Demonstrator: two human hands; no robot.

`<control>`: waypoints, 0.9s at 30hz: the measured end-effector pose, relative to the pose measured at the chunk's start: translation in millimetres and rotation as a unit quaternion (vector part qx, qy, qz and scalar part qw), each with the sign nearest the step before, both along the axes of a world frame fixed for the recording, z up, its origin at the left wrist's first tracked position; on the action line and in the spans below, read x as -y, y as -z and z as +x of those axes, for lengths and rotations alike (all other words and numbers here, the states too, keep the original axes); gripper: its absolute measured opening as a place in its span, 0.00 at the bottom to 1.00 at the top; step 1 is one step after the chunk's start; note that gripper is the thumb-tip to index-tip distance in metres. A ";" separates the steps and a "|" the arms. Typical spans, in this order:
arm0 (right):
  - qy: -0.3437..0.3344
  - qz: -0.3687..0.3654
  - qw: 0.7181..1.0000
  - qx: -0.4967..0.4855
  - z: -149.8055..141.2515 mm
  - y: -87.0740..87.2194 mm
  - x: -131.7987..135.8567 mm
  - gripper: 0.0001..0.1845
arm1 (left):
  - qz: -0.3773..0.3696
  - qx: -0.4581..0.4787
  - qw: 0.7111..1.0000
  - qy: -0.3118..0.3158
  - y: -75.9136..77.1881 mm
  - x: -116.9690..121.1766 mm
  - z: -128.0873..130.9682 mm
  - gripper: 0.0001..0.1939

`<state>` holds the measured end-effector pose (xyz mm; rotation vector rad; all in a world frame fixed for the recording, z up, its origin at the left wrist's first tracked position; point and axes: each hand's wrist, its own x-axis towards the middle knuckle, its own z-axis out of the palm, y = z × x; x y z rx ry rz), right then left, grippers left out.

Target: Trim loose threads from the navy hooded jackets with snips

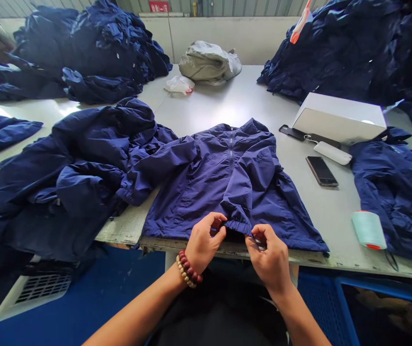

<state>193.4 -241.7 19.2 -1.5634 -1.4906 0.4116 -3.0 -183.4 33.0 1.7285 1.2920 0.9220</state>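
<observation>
A navy jacket (206, 182) with a zip at its collar lies spread on the table, collar away from me and hem along the front edge. One of its sleeves (243, 185) is folded down over the body, so that its gathered cuff (238, 227) reaches the hem. My left hand (206, 240), with two bead bracelets on the wrist, pinches the left end of this cuff. At the cuff's right end, my right hand (269, 254) is closed on the fabric, and a small shiny bit shows between its fingers. What that bit is I cannot make out.
Crumpled navy garments (79, 158) lie at left, with large heaps (93, 43) behind. On the right are a phone (321, 171), a white box (339, 115), a white power bank (332, 153) and a thread cone (368, 229). A grey bundle (209, 62) sits at the back.
</observation>
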 end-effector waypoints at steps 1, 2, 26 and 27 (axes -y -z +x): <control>0.001 0.010 1.000 0.016 1.9 1.1 0.4 0.03 | 0.018 -0.020 1.000 0.002 0.7 0.4 -1.1 0.10; 0.002 0.019 0.999 0.030 3.2 1.5 0.8 0.03 | 0.035 -0.041 0.999 0.009 1.1 0.9 -2.3 0.10; -0.062 0.065 0.994 0.064 2.7 4.5 0.9 0.18 | -0.129 0.100 0.987 -0.006 7.9 -4.2 -9.3 0.04; -0.064 0.066 0.994 0.064 2.5 4.6 1.1 0.18 | -0.118 0.099 0.988 -0.010 7.3 -5.1 -10.3 0.04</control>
